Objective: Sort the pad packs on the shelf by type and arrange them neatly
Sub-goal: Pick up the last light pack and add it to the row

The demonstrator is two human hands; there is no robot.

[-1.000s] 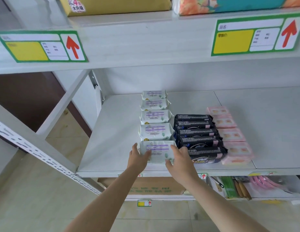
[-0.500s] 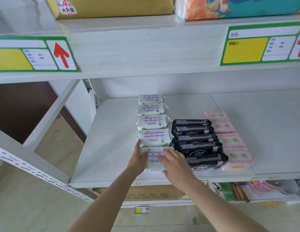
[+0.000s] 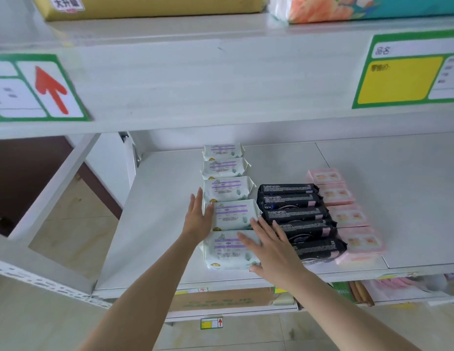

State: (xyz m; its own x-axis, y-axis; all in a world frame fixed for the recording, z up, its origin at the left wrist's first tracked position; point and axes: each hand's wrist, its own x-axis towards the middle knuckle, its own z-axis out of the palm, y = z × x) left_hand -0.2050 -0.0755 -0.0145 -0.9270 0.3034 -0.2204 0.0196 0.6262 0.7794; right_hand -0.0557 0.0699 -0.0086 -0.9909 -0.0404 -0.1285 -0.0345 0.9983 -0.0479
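Left hand (image 3: pixel 198 219), fingers straight and gripping nothing, presses flat against the left side of a row of white packs (image 3: pixel 228 188) with purple bands. The row runs front to back on the white shelf (image 3: pixel 157 224), and the palm lies against the second of the five packs in view. The front white pack (image 3: pixel 225 252), close to the shelf's front lip, appears to sit slightly off the line of those behind it. The right hand (image 3: pixel 271 249), also released with fingers spread, rests on the right part of that front pack. Its fingertips reach up along the seam where the white row meets the black packs (image 3: pixel 294 211). These overlap one another in a second row, touching the white one. Just beside them on the right runs a third row, of pink packs (image 3: pixel 347 214). With each type in its own row, the sorting looks done, and the step in hand appears to be the tidying: squaring the white row between two flat palms. The next move likely calls for light, even pressure from both sides to bring the front pack into line. It should neither shove the black row sideways nor nudge anything over the lip.
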